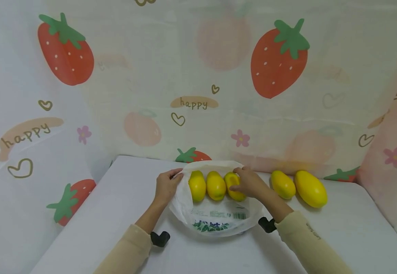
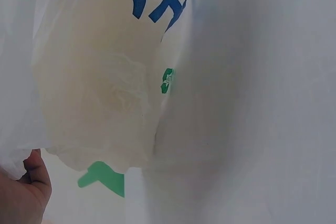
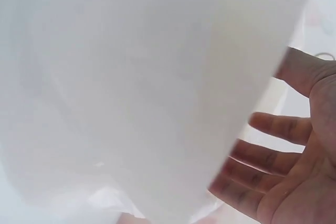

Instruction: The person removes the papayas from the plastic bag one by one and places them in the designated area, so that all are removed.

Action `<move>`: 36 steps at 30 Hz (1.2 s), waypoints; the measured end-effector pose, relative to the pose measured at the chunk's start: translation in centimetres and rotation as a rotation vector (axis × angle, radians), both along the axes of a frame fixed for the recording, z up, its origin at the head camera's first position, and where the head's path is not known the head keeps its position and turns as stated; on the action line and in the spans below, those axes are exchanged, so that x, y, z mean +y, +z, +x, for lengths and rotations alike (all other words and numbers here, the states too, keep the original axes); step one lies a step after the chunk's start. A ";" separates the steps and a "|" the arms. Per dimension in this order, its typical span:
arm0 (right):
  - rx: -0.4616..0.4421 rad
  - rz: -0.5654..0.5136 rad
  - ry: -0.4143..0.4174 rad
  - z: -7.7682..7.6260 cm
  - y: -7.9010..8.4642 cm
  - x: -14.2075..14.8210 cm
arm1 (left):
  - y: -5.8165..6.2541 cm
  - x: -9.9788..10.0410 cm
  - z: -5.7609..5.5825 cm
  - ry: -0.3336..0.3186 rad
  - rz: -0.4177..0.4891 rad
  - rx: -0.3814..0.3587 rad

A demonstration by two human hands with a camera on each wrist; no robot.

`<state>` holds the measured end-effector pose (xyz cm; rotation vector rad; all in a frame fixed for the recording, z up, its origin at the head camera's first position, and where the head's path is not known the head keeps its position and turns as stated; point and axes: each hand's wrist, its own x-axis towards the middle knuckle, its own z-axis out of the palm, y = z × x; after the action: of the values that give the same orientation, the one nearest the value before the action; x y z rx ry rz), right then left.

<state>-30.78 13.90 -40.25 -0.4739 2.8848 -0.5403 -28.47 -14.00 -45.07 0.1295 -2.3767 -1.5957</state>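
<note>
A white plastic bag (image 1: 181, 209) with green leaf print lies with its mouth wide on the table. Inside it three yellow mangoes sit side by side: a left mango (image 1: 197, 186), a middle mango (image 1: 216, 185) and a right mango (image 1: 232, 179). My left hand (image 1: 165, 187) pinches the bag's left rim; in the left wrist view only part of that hand (image 2: 23, 195) shows beside the bag. Over the bag's right side, my right hand (image 1: 251, 182) touches the right mango. Its fingers (image 3: 283, 129) look spread and fairly straight in the right wrist view, partly behind the bag.
Two more yellow mangoes, a smaller mango (image 1: 283, 184) and a larger mango (image 1: 310, 189), lie on the white table (image 1: 349, 224) to the right of the bag. A strawberry-printed curtain (image 1: 198, 129) stands behind the table and along both sides.
</note>
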 end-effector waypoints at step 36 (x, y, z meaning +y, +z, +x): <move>0.003 0.056 -0.070 0.0 -3.0 -0.8 | -0.1 0.0 0.2 -0.014 -0.022 0.002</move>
<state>-30.77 13.08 -43.21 -0.3670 2.9196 -0.4675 -28.23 -13.95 -45.20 0.1072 -2.3974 -1.5749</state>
